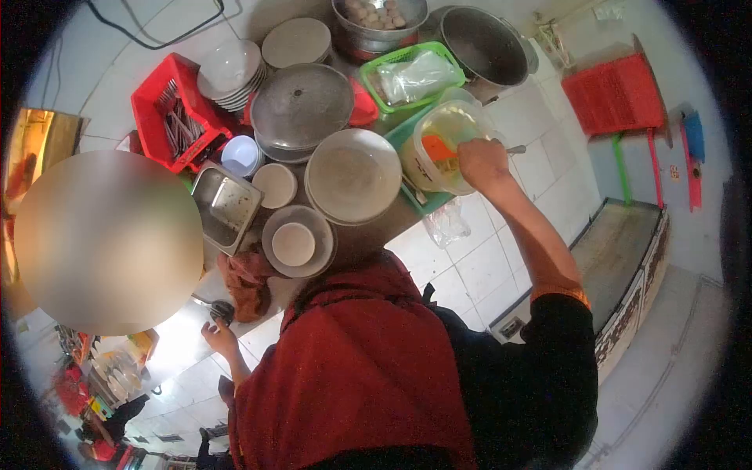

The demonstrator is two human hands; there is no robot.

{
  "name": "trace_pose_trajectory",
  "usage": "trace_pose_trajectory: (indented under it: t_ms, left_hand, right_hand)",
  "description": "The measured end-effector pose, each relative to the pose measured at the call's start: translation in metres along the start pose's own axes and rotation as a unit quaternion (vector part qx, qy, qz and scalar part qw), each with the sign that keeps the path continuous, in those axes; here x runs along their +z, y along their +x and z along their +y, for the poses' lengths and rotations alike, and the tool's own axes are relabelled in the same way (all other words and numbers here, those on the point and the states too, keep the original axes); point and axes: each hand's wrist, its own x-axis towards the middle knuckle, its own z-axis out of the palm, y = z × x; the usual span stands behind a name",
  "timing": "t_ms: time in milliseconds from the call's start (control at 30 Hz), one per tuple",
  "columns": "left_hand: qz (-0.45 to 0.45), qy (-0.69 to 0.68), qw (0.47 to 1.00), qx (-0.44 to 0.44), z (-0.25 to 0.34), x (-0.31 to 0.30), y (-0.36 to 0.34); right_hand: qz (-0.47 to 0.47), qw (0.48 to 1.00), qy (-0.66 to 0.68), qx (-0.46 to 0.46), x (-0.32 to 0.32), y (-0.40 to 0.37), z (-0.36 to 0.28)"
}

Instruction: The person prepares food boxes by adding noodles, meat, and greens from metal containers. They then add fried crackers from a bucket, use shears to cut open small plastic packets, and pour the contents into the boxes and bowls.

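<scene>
My right hand (482,164) is closed over the rim of a translucent plastic tub (470,117) with pale yellow contents. A metal utensil handle (515,149), like a spoon's, sticks out beside its fingers; the other end is hidden. Inside the tub lies a flat orange piece (439,146). The tub stands in a green tray (427,202). Low on the left, my left hand (220,338) hangs with its fingers apart, holding nothing I can see. Just above it is a small dark object (223,312) at the counter edge, beside a brown cloth (246,286).
Large bowls (352,176), a lidded metal pot (301,106), plates (229,70) and a red cutlery basket (160,98) crowd the counter. Behind stand a green basket (411,74), a deep pot (486,47) and a bowl of round balls (380,16). A blurred area covers the left.
</scene>
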Motion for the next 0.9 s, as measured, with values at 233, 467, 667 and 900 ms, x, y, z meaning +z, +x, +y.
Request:
trace_pose_trajectory:
  t_ms: [233,467,667,900]
  left_hand:
    - [0.04,-0.048,0.998,0.002,0.044,-0.013,-0.021]
    - [-0.007,-0.163,0.981,0.108,0.098,-0.025,-0.035]
    - [-0.087,-0.293,0.947,0.101,0.142,-0.031,-0.012]
    - [-0.095,-0.346,0.927,0.106,0.178,-0.029,-0.006]
  right_hand:
    - [-0.047,0.97,0.224,-0.085,-0.017,-0.111,-0.057]
    - [0.176,0.874,0.443,0.091,0.148,-0.052,-0.119]
    - [0.261,0.865,0.384,0.193,0.151,-0.045,-0.124]
    - [0.216,0.818,0.511,0.153,0.178,-0.028,-0.108]
